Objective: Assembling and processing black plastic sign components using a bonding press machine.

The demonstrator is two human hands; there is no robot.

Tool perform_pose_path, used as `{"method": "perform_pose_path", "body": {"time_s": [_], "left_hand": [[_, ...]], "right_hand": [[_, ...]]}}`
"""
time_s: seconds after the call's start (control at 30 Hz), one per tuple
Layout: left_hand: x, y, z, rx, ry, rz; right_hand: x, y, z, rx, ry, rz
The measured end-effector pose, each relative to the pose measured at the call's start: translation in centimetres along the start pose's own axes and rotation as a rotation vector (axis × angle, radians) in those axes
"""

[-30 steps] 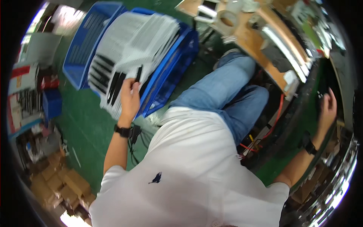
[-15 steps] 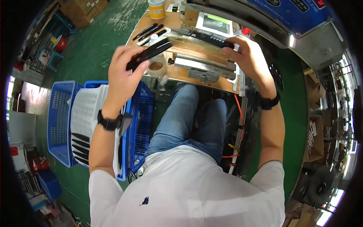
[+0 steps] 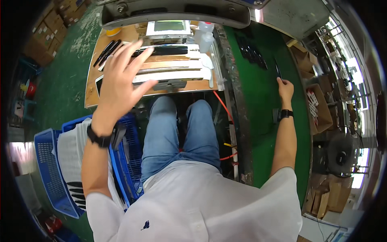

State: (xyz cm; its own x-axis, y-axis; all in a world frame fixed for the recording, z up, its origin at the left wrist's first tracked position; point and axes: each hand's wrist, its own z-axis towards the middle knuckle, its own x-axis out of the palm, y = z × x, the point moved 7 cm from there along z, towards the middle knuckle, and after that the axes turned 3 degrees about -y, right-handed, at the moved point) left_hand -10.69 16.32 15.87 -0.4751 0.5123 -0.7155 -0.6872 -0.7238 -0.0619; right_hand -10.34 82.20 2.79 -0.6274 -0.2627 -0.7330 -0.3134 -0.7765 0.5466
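Observation:
My left hand (image 3: 121,78) is raised over the workbench with its fingers spread, holding nothing. Beneath and just beyond its fingertips, a long glossy black plastic piece (image 3: 171,50) lies across the metal fixture (image 3: 173,76). Far out to the right, my right hand (image 3: 285,89) is closed on the near end of a slim black plastic piece (image 3: 277,67), which points away from me over a green surface (image 3: 262,113). Several similar black pieces (image 3: 252,52) lie in a group on that surface, left of the right hand. More black pieces (image 3: 108,51) rest at the bench's left.
Clear bottles (image 3: 206,41) stand at the bench's far right, beside a framed green screen plate (image 3: 168,26). A grey machine part (image 3: 173,16) overhangs the back. Blue crates (image 3: 52,169) with stacked white sheets (image 3: 72,145) sit at my left. A red hose (image 3: 221,105) runs by my knee.
The view has turned right. My left hand has let go of its black piece and opened. My right hand has moved from the fixture out over the green surface, holding a black piece.

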Motion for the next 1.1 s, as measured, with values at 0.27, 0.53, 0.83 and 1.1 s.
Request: {"method": "perform_pose_path", "body": {"time_s": [0.27, 0.53, 0.83, 1.1], "left_hand": [[-10.9, 5.0, -24.3, -0.769, -0.036, 0.126], [-27.3, 0.9, -53.7, -1.615, -0.321, 0.460], [-23.0, -1.7, -55.2, -1.582, 0.162, 0.549], [-22.6, -2.2, -53.9, -1.342, 0.071, 0.462]], "right_hand": [[7.6, -8.2, 6.2, -0.278, 0.130, -0.442], [17.7, -8.5, 16.5, -0.357, 0.416, -0.454], [14.7, 0.4, 15.9, -0.484, 0.156, -0.197], [9.8, 29.0, -3.7, -0.669, 0.617, 0.550]]}}
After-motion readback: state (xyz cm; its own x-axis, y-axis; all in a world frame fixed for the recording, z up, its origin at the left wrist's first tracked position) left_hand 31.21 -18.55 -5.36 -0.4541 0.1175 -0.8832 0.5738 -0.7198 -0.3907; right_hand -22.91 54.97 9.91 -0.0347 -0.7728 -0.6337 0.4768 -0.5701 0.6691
